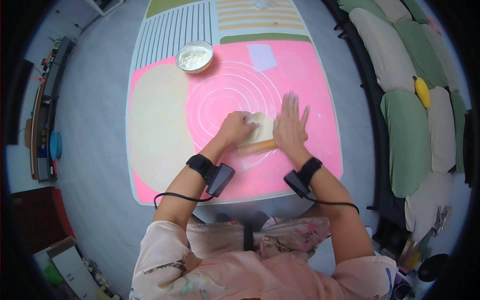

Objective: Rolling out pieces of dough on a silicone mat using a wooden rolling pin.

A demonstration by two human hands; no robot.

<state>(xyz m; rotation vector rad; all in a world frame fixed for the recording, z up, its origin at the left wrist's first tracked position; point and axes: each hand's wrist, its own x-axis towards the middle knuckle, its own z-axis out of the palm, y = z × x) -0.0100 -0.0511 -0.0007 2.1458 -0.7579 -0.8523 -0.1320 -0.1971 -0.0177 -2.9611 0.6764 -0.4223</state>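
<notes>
A small flat piece of pale dough [263,131] lies on the pink rolling mat [310,85]. My left hand [236,128] is closed at its left edge, thumb and fingers pinching it. Across the near side of the dough lies a wooden rolling pin [267,145], its left part smeared by motion. My right hand [289,125] presses flat on the pin's right part, fingers stretched forward and not wrapped round it. On the mat's left side spreads a large, thin, cream-coloured oval sheet [157,125], which looks like rolled-out dough.
A glass bowl [194,56] of white flour stands at the mat's far left. A pale lilac dough scraper [262,57] lies at the far right. The table [172,30] has a striped cover beyond the mat. A cushioned sofa [410,135] runs along the right.
</notes>
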